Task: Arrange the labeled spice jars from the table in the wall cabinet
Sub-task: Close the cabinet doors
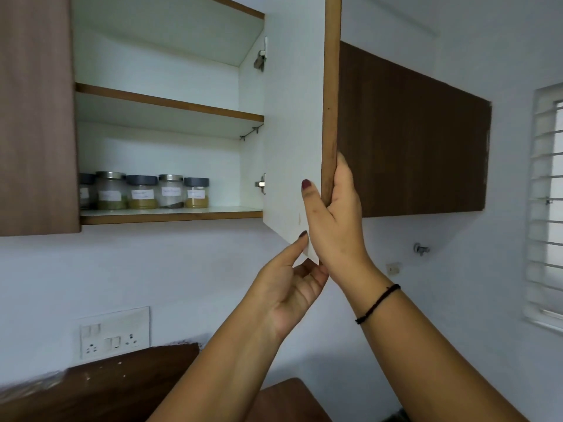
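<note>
Several labeled glass spice jars (142, 191) stand in a row on the bottom shelf (170, 215) of the open wall cabinet, some with grey lids, some with metal lids. The leftmost jar is partly hidden behind the closed left door. My right hand (330, 214) grips the free edge of the open cabinet door (294, 123), thumb on its white inner face. My left hand (288, 284) touches the door's bottom corner with its fingertips and holds nothing.
The upper shelf (170, 103) holds nothing. A closed brown door (36, 117) flanks the opening at left, another brown cabinet (411, 132) at right. A wall socket panel (114, 332), a dark table (128, 388) and a louvred window (547, 208) lie around.
</note>
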Motion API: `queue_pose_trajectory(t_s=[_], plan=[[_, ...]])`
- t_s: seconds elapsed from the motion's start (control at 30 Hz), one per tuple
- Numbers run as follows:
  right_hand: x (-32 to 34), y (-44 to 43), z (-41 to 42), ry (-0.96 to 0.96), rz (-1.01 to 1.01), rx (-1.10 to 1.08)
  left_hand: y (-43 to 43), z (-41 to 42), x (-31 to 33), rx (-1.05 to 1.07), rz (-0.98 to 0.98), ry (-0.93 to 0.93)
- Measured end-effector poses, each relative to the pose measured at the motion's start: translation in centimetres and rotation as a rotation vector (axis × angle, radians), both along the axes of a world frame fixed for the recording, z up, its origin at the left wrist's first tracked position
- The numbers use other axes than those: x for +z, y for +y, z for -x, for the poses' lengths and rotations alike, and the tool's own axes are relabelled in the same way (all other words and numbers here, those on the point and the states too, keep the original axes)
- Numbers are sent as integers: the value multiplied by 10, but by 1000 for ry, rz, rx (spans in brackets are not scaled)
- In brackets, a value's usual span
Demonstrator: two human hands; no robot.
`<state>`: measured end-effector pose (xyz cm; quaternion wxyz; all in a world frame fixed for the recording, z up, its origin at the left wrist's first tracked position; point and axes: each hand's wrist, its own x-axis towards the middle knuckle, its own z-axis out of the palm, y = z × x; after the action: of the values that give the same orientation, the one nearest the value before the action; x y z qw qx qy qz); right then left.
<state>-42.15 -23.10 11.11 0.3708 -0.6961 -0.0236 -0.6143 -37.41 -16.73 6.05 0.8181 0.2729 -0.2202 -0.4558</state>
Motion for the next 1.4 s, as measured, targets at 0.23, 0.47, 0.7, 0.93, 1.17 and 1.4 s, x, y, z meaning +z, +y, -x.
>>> queue_pose_trajectory(t_s=[0.23,0.47,0.7,0.93,1.17,1.4], plan=[[1,48,-30,-37,-2,99,46,-30,7,-13,-45,-124],[2,84,-68,-19,35,81,93,-68,4,40,-90,-353],[-3,112,-112,-46,55,23,124,-100,-9,411,-172,-784],[-8,141,-146,-24,72,-32,154,-126,-11,776,50,-997],[-15,156,-167,-35,105,-71,163,-147,-18,1060,54,-1213],[-18,158,-185,-33,161,-46,176,-168,-15,1286,-36,-1504]])
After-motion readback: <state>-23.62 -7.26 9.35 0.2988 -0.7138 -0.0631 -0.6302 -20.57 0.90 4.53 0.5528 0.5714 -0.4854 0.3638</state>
